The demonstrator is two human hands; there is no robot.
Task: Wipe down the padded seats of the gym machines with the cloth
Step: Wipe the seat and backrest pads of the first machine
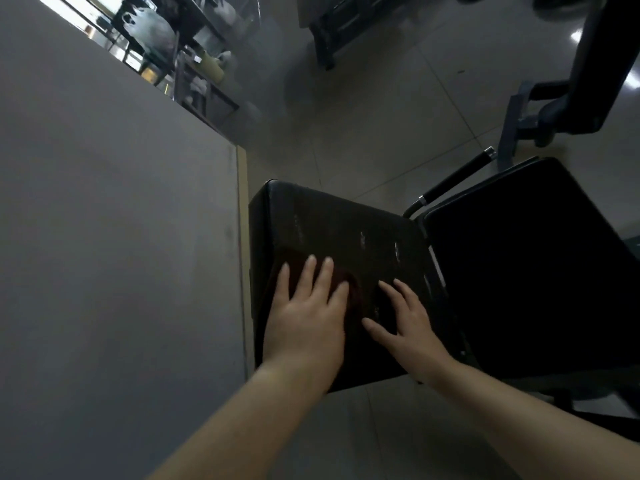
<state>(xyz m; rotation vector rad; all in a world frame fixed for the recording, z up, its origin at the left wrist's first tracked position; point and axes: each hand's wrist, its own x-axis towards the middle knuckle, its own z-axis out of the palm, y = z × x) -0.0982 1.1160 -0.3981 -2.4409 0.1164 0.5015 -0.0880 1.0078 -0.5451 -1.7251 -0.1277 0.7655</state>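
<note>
1. The left hand [306, 317] lies flat, fingers straight and spread, pressing a dark reddish cloth [349, 296] onto the black padded seat [339, 237].
2. The right hand [405, 323] rests open on the same seat, fingers spread, just beside the cloth.
3. A second black pad [526, 258] stands to the right, a black handle [453, 178] between them.
4. A grey wall [114, 237] runs along the left; shelves [194, 60] far behind hold a white bag [152, 27].

A black padded seat [346, 244] with scuffed, cracked vinyl sits at centre frame, tilted. A dark reddish cloth [353, 296] lies flat on its near left part.
</note>
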